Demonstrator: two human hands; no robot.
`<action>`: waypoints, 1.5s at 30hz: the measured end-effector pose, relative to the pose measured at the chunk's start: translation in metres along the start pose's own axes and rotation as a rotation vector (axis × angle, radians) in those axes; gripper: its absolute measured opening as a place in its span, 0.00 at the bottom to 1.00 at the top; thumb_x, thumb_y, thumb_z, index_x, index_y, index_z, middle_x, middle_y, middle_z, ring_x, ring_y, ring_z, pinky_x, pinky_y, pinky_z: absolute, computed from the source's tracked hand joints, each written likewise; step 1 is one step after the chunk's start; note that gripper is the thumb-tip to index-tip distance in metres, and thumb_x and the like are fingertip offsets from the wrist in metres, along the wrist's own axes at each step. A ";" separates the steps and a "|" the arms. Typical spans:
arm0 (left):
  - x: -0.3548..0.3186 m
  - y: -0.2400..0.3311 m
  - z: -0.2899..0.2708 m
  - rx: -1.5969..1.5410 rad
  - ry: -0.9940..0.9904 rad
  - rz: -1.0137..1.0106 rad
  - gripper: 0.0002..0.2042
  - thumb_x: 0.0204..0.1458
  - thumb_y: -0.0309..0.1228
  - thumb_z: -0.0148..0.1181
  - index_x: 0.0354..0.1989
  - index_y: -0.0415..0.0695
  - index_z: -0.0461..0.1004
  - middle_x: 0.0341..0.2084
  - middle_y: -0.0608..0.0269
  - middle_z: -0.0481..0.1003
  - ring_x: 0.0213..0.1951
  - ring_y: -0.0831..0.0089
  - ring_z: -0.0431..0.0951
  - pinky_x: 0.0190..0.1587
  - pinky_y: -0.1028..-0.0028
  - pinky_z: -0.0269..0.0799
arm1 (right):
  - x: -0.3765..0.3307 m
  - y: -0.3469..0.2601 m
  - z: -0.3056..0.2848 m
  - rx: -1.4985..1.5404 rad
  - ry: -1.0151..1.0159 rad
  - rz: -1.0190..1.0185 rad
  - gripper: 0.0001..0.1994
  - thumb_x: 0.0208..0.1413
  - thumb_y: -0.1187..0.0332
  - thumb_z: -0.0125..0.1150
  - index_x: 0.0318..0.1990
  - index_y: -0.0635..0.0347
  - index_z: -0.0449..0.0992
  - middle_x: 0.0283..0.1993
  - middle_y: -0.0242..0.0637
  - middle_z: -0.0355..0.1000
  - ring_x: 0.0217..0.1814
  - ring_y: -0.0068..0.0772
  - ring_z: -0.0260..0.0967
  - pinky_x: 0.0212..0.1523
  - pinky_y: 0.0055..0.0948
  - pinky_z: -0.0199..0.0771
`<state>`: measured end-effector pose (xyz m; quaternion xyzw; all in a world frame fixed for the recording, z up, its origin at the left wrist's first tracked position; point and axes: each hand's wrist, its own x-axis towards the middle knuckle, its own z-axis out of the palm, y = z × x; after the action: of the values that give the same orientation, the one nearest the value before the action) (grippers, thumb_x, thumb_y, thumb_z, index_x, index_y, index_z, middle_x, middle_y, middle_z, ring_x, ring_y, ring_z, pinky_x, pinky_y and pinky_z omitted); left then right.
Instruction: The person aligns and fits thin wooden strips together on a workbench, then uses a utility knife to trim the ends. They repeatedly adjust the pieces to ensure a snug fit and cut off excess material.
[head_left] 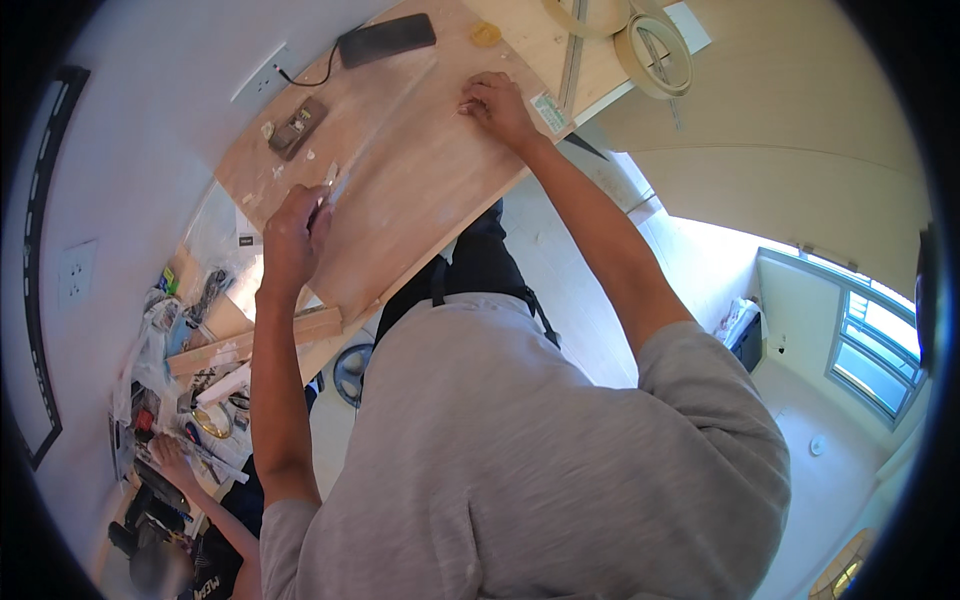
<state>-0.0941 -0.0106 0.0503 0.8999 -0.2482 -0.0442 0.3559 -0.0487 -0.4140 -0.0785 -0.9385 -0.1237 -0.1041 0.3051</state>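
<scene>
A wide, thin wooden board lies on the workbench in front of me. Over its left part, my left hand is closed, thumb against fingers, around something small and pale that I cannot make out. Near the board's right side, my right hand has its fingers bent and drawn together close to the surface; whatever is between them is hidden. A small wooden hand plane rests beyond my left hand, with shavings around it. A faint pale line runs across the board between my hands.
A black phone on a cable lies at the far edge, by a wall socket. Rolls of edge banding sit at the far right. To the left, tools and plastic bags crowd a bench, where another person's hand reaches in.
</scene>
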 end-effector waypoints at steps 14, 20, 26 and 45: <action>0.034 0.022 0.090 0.178 -0.115 0.203 0.09 0.58 0.28 0.64 0.46 0.42 0.76 0.36 0.53 0.77 0.38 0.50 0.82 0.39 0.56 0.78 | -0.047 0.087 -0.101 -0.176 0.786 0.330 0.15 0.60 0.75 0.62 0.55 0.61 0.77 0.47 0.48 0.80 0.47 0.51 0.79 0.50 0.43 0.78; 0.058 0.026 0.140 0.174 -0.108 0.197 0.08 0.59 0.30 0.64 0.44 0.43 0.77 0.35 0.53 0.75 0.39 0.49 0.81 0.40 0.54 0.78 | -0.081 -0.012 -0.026 0.135 0.387 0.424 0.15 0.60 0.76 0.61 0.54 0.58 0.80 0.44 0.44 0.79 0.48 0.52 0.78 0.53 0.47 0.76; 0.033 0.003 0.130 0.228 -0.094 0.236 0.06 0.61 0.32 0.62 0.42 0.45 0.77 0.36 0.57 0.75 0.38 0.55 0.81 0.39 0.56 0.79 | -0.087 -0.012 -0.006 0.151 0.693 0.542 0.16 0.60 0.78 0.60 0.56 0.60 0.77 0.50 0.49 0.75 0.52 0.51 0.76 0.53 0.43 0.77; 0.029 -0.010 0.128 0.213 -0.106 0.288 0.09 0.56 0.24 0.60 0.45 0.42 0.77 0.35 0.54 0.76 0.39 0.51 0.79 0.41 0.55 0.78 | -0.023 -0.052 -0.011 0.150 0.163 0.658 0.16 0.48 0.65 0.80 0.39 0.59 0.80 0.44 0.45 0.73 0.42 0.46 0.77 0.43 0.40 0.77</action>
<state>-0.0975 -0.0973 -0.0481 0.8841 -0.3960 -0.0138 0.2478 -0.0868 -0.3838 -0.0479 -0.8916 0.2032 -0.0654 0.3993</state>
